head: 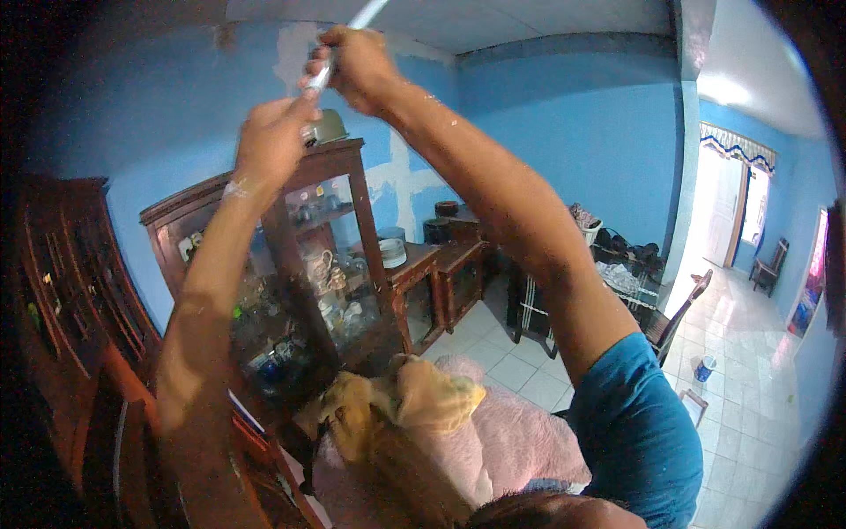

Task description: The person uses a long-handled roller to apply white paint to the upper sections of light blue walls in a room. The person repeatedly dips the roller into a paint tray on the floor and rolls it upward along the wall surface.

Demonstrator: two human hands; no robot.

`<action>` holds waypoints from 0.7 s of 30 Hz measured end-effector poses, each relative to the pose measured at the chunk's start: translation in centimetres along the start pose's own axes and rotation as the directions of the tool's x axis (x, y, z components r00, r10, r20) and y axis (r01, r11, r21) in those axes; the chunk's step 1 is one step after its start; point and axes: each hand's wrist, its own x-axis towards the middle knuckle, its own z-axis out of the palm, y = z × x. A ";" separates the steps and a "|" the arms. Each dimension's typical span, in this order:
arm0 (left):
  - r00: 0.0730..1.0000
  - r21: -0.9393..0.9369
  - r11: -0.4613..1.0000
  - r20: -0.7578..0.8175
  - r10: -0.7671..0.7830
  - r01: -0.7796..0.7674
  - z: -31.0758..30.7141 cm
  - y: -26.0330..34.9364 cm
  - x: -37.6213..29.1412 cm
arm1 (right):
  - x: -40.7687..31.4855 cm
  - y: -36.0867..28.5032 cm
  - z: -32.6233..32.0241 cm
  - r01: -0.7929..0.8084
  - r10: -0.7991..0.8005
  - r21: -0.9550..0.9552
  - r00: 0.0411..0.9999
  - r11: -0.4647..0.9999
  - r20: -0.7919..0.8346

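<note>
Both arms are raised. My right hand (pixel 360 69) grips a white pole (pixel 367 13) that runs up past the top edge of the picture; its upper end is out of view. Just below, my left hand (pixel 274 135) closes round the lower part of the same pole, with its thumb along it. White specks dot both forearms. Behind the hands is a blue wall (pixel 185 86) with pale patches, under a grey ceiling (pixel 562 16).
A glass-fronted wooden cabinet (pixel 360 198) holding crockery stands below the hands. Pink cloth (pixel 522 443) and yellow cloth (pixel 436 400) lie below. Low wooden cabinets (pixel 462 264), a chair (pixel 681 317) and a paint can (pixel 705 369) on the tiled floor (pixel 740 423) are farther off.
</note>
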 end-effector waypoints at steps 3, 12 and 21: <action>0.985 0.139 0.975 -0.005 0.175 -0.172 9.3 2.0 4.7 | 1.4 -5.0 -9.3 -0.010 0.009 -0.018 1.000 1.000 -0.022; 0.980 0.188 0.968 0.133 0.145 -0.169 31.5 9.6 12.6 | 3.2 -18.0 -32.8 -0.046 0.037 -0.180 0.998 0.983 -0.052; 0.995 0.086 0.992 0.062 0.084 -0.089 34.1 13.4 12.8 | 3.2 -22.5 -34.8 -0.082 0.039 -0.291 0.988 0.953 -0.151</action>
